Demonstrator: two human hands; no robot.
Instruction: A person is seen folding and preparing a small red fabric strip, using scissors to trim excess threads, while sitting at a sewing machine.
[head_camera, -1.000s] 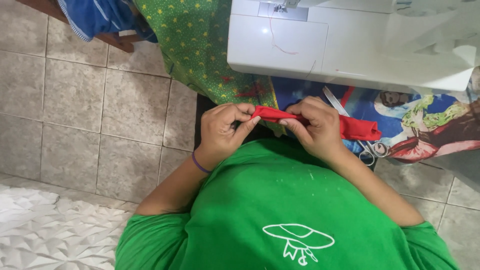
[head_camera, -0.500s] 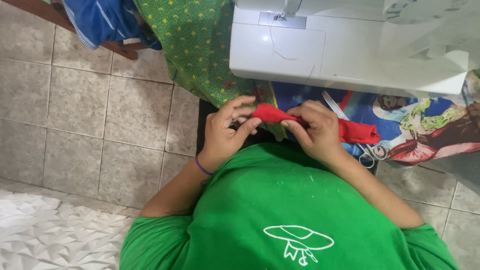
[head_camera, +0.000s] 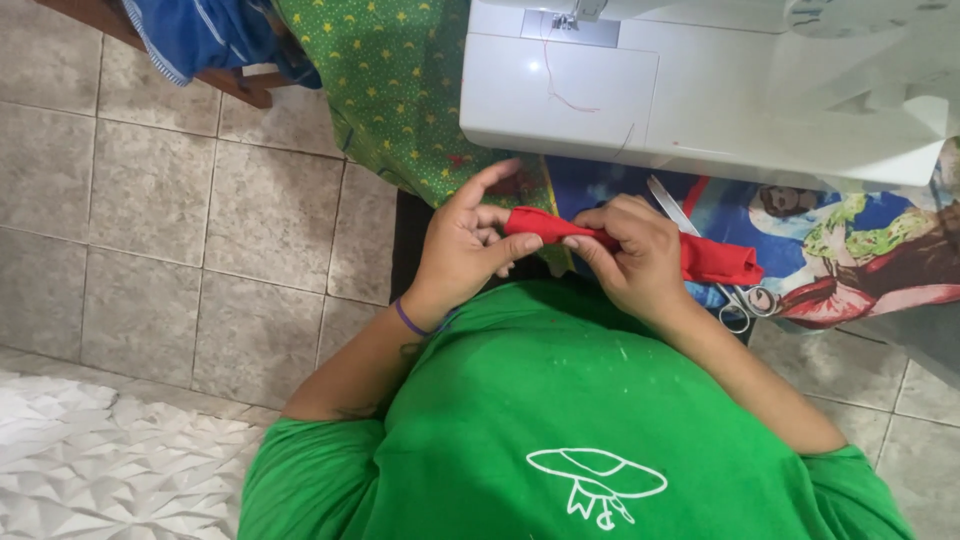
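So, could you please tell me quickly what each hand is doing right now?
Left hand: pinching the end of the red cloth.
Right hand: closed on the red cloth.

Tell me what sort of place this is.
Likely a home sewing corner: a white sewing machine stands on a table with a printed cloth, scissors lie beside it, and both hands, left and right, work a red fabric strip above a tiled floor.

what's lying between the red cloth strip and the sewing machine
In the head view, a pair of scissors lies there on the printed colourful fabric, its blades angled toward the white sewing machine and its handles past the red cloth strip, which partly covers it.
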